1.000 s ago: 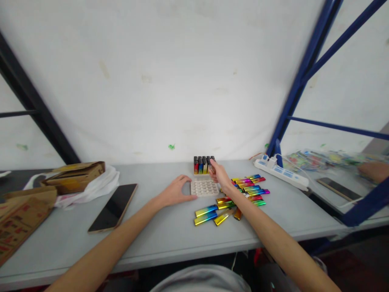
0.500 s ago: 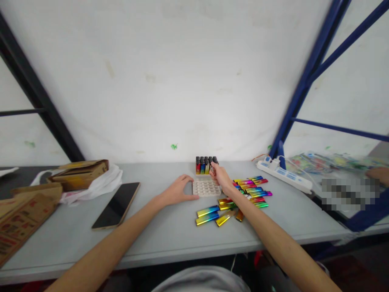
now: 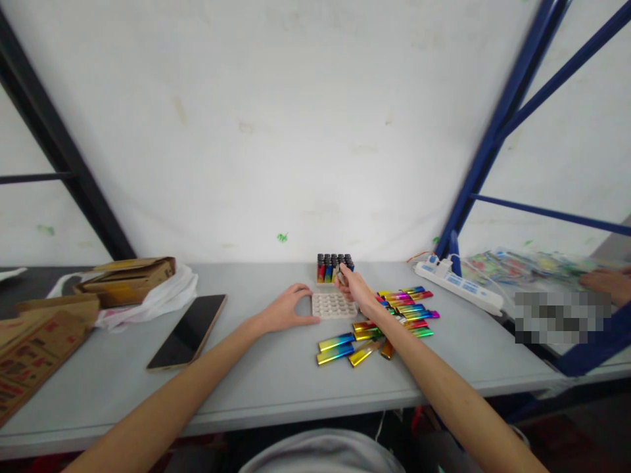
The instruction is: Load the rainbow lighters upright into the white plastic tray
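My left hand [image 3: 290,309] is at the left side of a pale tray with rows of round holes [image 3: 334,305], its thumb and fingers spread apart at the tray's front and back corners. I cannot tell how firmly it touches the tray. My right hand [image 3: 355,288] pinches a lighter [image 3: 339,273], mostly hidden by the fingers, above the tray's back edge. Just behind stands a block of upright lighters [image 3: 325,269] with black tops. Shiny multicoloured metallic lighter sleeves [image 3: 336,355] lie loose in a pile to the right and front of the tray, partly under my right forearm.
A phone [image 3: 188,332] lies on the grey table [image 3: 256,387] at left, near cardboard boxes [image 3: 131,281] and a white plastic bag [image 3: 175,290]. At right are a white power strip [image 3: 459,288] and a blue frame post [image 3: 480,151]. Another person's hand [image 3: 608,282] shows beyond it.
My right hand has shifted slightly left along the front of the upright lighters, and more of the lighter in its fingers shows. My left hand keeps its place beside the tray.
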### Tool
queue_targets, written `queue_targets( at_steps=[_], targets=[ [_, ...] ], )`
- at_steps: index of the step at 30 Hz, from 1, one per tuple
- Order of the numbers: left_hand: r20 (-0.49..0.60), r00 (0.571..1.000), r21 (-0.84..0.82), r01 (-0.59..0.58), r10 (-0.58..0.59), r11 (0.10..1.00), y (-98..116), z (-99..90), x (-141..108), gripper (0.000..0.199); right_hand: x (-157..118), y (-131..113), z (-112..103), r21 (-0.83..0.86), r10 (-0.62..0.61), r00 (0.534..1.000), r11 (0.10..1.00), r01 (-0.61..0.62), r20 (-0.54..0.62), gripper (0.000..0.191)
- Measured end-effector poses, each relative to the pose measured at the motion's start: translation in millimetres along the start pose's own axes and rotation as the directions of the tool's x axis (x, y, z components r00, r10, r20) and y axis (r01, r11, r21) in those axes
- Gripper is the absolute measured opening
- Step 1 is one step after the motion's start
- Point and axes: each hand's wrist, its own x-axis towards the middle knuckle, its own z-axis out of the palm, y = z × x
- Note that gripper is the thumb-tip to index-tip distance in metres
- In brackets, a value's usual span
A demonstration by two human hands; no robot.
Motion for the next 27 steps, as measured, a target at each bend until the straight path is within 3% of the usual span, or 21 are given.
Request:
queue_targets(
  at_steps=[3, 8, 10, 14, 17, 27],
  targets=[
    [-0.009, 1.0, -0.009, 0.002, -0.003, 1.0, -1.8, 2.2, 0.6, 0.065, -3.2, -1.4, 2.4, -0.037, -0.118, 0.992, 0.992, 0.119, 0.037, 0.064],
    [-0.03, 0.999, -0.013, 0.039, -0.039, 0.999, -4.3, 6.3, 1.2, 0.069, -10.9, -6.2, 4.7, -0.191, -0.31, 0.936, 0.921, 0.339, 0.168, 0.049],
    [-0.036, 0.998, -0.015, 0.054, -0.054, 0.998, -3.6, 7.0, 1.3, 0.071, -11.1, -4.8, 5.0, -0.192, -0.337, 0.923, 0.909, 0.371, 0.189, 0.041],
    [-0.053, 0.996, -0.029, 0.07, -0.071, 0.997, -1.1, 7.6, 2.2, 0.069, -7.4, 1.5, 5.3, -0.178, -0.385, 0.915, 0.898, 0.402, 0.121, 0.038],
    [-0.081, 0.994, -0.044, 0.073, -0.077, 0.996, 1.2, 8.0, 2.8, 0.07, -6.4, 2.7, 4.8, -0.272, -0.417, 0.904, 0.863, 0.427, 0.096, 0.035],
    [-0.074, 0.995, -0.052, 0.061, -0.065, 0.997, 6.4, 9.2, 1.8, 0.063, -3.8, 1.7, 8.9, -0.494, -0.459, 0.849, 0.691, 0.527, 0.263, 0.024]
  ],
)
